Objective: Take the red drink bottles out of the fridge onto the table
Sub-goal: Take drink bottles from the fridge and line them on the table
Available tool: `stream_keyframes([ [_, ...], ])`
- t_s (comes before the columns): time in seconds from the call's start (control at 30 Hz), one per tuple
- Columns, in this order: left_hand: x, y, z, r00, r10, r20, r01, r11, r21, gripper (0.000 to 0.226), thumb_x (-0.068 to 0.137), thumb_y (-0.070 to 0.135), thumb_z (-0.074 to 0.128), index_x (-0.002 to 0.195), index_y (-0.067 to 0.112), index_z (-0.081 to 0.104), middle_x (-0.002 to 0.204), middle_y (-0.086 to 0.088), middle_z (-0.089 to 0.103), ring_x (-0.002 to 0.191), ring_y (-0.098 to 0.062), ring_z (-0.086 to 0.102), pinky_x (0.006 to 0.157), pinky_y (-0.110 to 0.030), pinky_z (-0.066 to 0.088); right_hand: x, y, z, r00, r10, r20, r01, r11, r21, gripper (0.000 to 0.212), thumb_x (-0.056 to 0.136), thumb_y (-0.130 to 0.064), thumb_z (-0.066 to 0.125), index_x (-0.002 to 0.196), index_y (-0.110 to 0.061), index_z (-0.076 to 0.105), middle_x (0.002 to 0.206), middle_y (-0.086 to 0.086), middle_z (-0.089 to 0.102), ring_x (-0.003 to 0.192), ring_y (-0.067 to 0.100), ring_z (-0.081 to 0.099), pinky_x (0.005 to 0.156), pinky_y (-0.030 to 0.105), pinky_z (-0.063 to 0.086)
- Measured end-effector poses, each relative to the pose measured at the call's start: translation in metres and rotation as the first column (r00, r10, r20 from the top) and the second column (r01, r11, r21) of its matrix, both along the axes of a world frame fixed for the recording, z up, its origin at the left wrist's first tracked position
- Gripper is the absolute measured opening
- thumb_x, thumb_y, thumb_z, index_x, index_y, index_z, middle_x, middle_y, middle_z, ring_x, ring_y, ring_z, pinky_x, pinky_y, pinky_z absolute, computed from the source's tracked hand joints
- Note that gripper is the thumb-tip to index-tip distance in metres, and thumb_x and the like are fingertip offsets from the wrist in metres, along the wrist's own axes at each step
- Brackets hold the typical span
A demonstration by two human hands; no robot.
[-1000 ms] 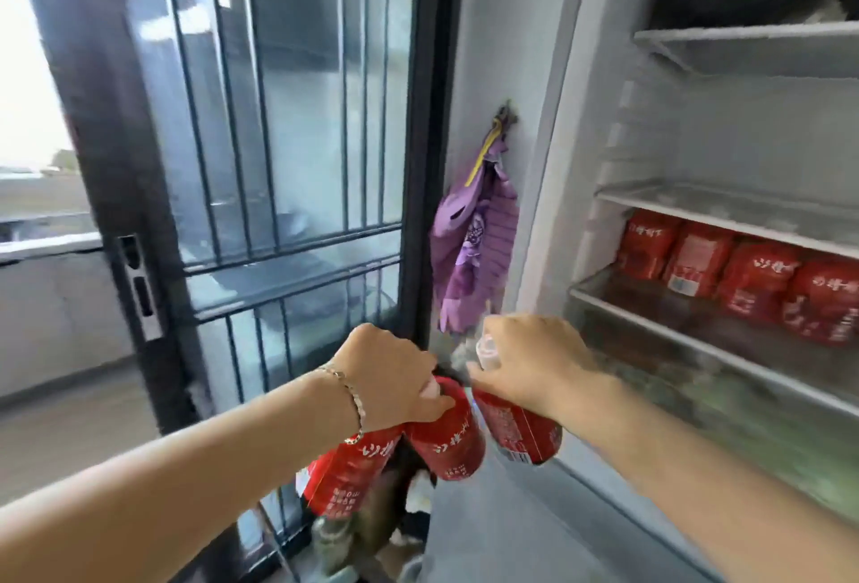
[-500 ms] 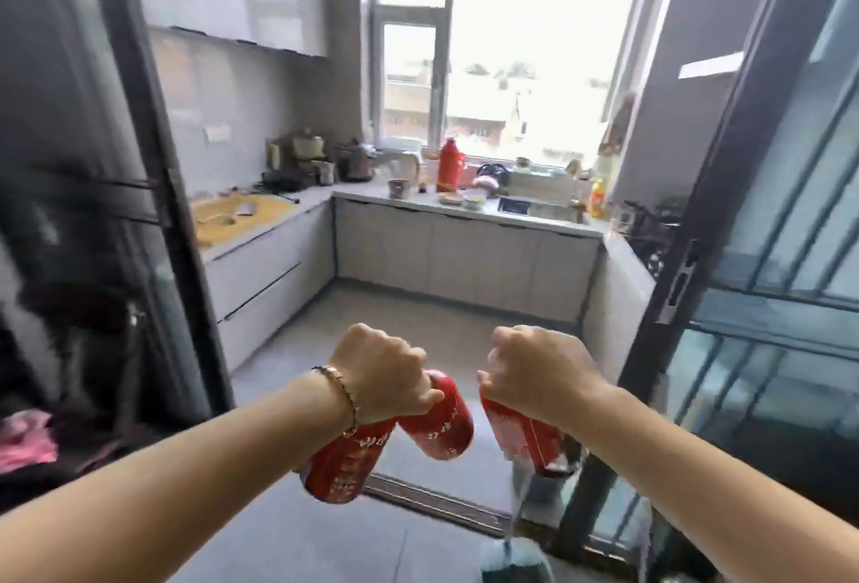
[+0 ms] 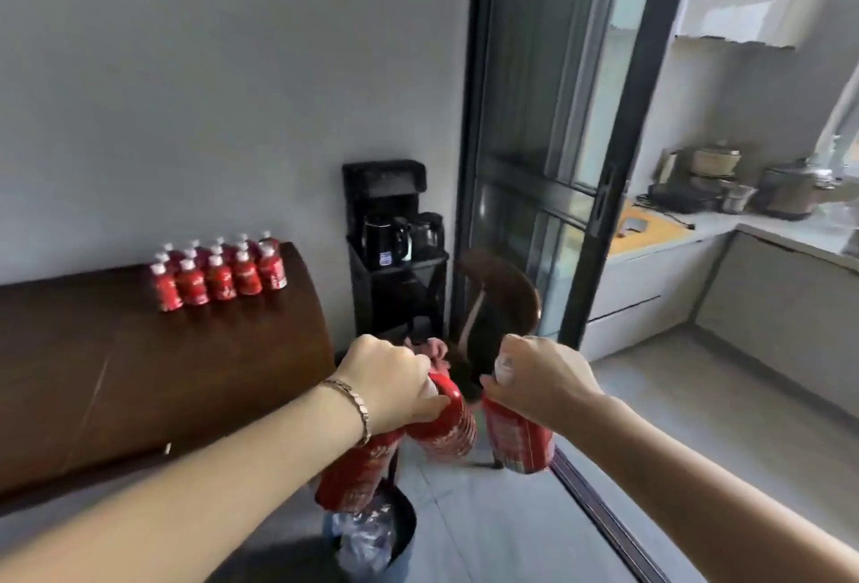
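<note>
The left hand [image 3: 390, 380] is clenched round the necks of two red bottles [image 3: 441, 422] hanging below it; the right hand [image 3: 541, 380] grips a third bottle [image 3: 518, 440]; far left, more red bottles [image 3: 218, 275] stand grouped on the dark wooden table [image 3: 139, 373] against a grey wall [image 3: 209, 71]; a black dispenser [image 3: 395, 247] stands beside a glass sliding door [image 3: 558, 141].

I see the cluster of small red plastic drink bottles [image 3: 218, 278] on the dark wooden bench [image 3: 139, 373], left of the black water dispenser [image 3: 395, 247].
</note>
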State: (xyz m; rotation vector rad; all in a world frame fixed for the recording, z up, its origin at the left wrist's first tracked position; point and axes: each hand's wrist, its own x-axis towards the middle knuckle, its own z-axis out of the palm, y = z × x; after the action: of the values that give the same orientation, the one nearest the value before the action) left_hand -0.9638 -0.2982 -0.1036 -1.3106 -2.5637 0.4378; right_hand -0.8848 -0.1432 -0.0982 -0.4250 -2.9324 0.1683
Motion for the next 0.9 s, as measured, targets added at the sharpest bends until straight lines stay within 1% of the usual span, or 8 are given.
stream_keyframes([
  [0.07,-0.032,-0.023,-0.003,0.996,0.079,0.037,-0.078,0.997,-0.025,0.040,0.094,0.047,0.034,0.104,0.016,0.056,0.111,-0.003,0.066,0.104,-0.026,0.062,0.079,-0.030,0.040,-0.044,-0.013,-0.005,0.997,0.077,0.028,-0.077,0.997,-0.012,0.032,0.087,-0.047,0.050,0.093,-0.017,0.058,0.097,0.000,0.067,0.090,0.022,0.064,0.065,0.026,0.042],
  [0.13,-0.072,-0.048,-0.007,0.985,0.161,0.054,-0.158,0.986,-0.057,0.035,0.094,0.044,0.036,0.103,0.016,0.056,0.110,-0.003,0.066,0.104,-0.026,0.062,0.080,-0.031,0.040,-0.097,-0.029,-0.011,0.984,0.169,0.048,-0.168,0.985,-0.024,0.032,0.087,-0.049,0.050,0.091,-0.018,0.056,0.099,0.000,0.067,0.094,0.023,0.064,0.066,0.026,0.040],
  [0.27,-0.149,-0.087,-0.011,0.950,0.312,0.025,-0.311,0.949,-0.056,0.049,0.091,0.060,0.035,0.099,0.017,0.058,0.107,-0.003,0.067,0.103,-0.026,0.063,0.077,-0.031,0.037,-0.202,-0.059,-0.013,0.940,0.334,0.076,-0.334,0.943,-0.012,0.032,0.085,-0.045,0.052,0.099,-0.015,0.057,0.103,0.000,0.065,0.099,0.024,0.062,0.069,0.028,0.041],
  [0.37,-0.198,-0.112,-0.009,0.909,0.415,0.050,-0.414,0.910,-0.024,0.047,0.090,0.060,0.035,0.094,0.019,0.056,0.103,-0.002,0.068,0.099,-0.024,0.064,0.072,-0.030,0.034,-0.268,-0.081,-0.014,0.902,0.418,0.109,-0.417,0.908,-0.037,0.034,0.084,-0.046,0.053,0.100,-0.016,0.057,0.103,-0.001,0.064,0.096,0.022,0.062,0.068,0.027,0.043],
  [0.43,-0.236,-0.131,-0.010,0.884,0.465,0.053,-0.465,0.885,-0.002,0.043,0.090,0.060,0.035,0.087,0.021,0.051,0.099,-0.001,0.068,0.094,-0.023,0.064,0.071,-0.030,0.035,-0.318,-0.098,-0.016,0.874,0.469,0.125,-0.469,0.883,-0.026,0.038,0.085,-0.048,0.054,0.105,-0.016,0.056,0.106,0.000,0.064,0.098,0.022,0.062,0.074,0.030,0.046],
  [0.53,-0.283,-0.159,-0.019,0.865,0.500,0.048,-0.501,0.865,0.019,0.043,0.090,0.061,0.033,0.083,0.021,0.045,0.097,0.000,0.068,0.091,-0.022,0.064,0.071,-0.030,0.036,-0.376,-0.129,-0.022,0.839,0.522,0.152,-0.521,0.852,-0.048,0.044,0.085,-0.051,0.055,0.112,-0.017,0.054,0.111,0.000,0.062,0.102,0.022,0.060,0.079,0.032,0.048],
  [0.7,-0.361,-0.215,-0.054,0.846,0.532,0.041,-0.532,0.847,-0.004,0.052,0.090,0.063,0.032,0.096,0.016,0.055,0.098,0.000,0.068,0.092,-0.024,0.065,0.070,-0.030,0.037,-0.465,-0.189,-0.059,0.815,0.557,0.157,-0.549,0.830,-0.094,0.043,0.085,-0.053,0.056,0.113,-0.021,0.055,0.108,-0.003,0.061,0.096,0.018,0.061,0.074,0.029,0.049],
  [0.9,-0.470,-0.291,-0.112,0.887,0.449,0.106,-0.442,0.893,-0.081,0.055,0.090,0.062,0.033,0.103,0.014,0.057,0.102,-0.002,0.066,0.095,-0.026,0.065,0.069,-0.030,0.035,-0.570,-0.263,-0.115,0.837,0.493,0.235,-0.471,0.870,-0.147,0.042,0.084,-0.054,0.058,0.110,-0.022,0.055,0.110,-0.003,0.058,0.099,0.018,0.060,0.078,0.031,0.049],
])
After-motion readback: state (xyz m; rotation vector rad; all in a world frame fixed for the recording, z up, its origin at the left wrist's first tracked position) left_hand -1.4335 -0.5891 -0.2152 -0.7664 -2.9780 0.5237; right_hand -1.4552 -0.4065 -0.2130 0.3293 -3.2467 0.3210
